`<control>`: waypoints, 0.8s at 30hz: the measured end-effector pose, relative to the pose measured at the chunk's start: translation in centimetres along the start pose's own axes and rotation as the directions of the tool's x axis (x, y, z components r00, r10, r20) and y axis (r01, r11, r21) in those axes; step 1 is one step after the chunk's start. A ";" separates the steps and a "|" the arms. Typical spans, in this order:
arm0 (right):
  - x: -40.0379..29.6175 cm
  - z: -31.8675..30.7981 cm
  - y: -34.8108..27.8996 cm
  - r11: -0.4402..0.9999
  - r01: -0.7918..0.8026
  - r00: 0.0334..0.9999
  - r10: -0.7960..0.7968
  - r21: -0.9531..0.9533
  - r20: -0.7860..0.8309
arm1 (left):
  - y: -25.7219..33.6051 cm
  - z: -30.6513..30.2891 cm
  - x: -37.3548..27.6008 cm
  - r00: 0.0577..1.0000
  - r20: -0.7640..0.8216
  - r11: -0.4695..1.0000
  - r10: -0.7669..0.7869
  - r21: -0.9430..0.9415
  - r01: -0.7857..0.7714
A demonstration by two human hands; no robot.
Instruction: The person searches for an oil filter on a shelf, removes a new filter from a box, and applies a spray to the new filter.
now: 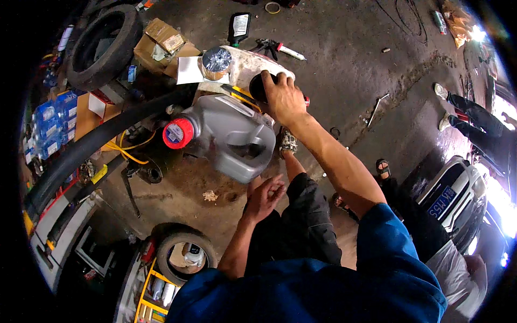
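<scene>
My right hand (284, 99) reaches forward with its fingers over the rim of a black round object (257, 87) on a worn whitish stand (246, 60). Part of that object is hidden under the fingers. A yellow-and-black utility knife (242, 97) lies just left of it. Nearer me is a large grey plastic jug (210, 117) with a red cap (177, 133). A pleated filter (217, 63) with plastic film on top sits on white card (189, 69). My left hand (264, 198) hangs below the jug, holding nothing, its fingers loosely bent and apart.
A thick black hose (109, 125) crosses at left. Tyres (131, 52) and cardboard boxes (161, 42) stand beyond it. A black bottle (240, 28) and a cartridge gun (278, 48) lie ahead. A wrench (377, 109) lies on the floor; people stand at right near a car (452, 194).
</scene>
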State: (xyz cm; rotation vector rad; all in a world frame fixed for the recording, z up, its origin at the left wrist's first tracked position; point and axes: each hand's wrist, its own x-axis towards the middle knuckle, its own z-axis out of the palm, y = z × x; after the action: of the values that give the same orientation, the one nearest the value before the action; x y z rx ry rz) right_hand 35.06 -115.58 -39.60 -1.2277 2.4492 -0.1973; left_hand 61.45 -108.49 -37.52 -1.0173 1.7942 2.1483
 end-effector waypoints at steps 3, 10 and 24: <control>-0.4 -1.1 0.6 0.973 -0.068 0.996 0.054 0.221 0.067 | 1.7 1.9 1.3 0.999 0.027 0.999 0.021 -0.045 -0.020; -2.3 -1.5 4.4 0.887 -0.079 0.988 0.129 0.455 -0.080 | 4.3 2.6 4.3 0.986 0.165 0.968 -0.029 -0.241 0.069; -23.7 -19.2 1.1 0.894 -0.054 0.889 0.246 0.445 -0.387 | 21.0 6.5 3.1 0.950 0.312 0.433 -0.026 -0.853 0.292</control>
State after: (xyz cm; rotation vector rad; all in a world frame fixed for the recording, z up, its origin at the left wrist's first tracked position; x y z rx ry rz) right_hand 39.19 -97.03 -15.71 -0.8547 2.6476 -1.0039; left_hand 45.55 -108.98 -22.10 -0.9019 0.2562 2.9264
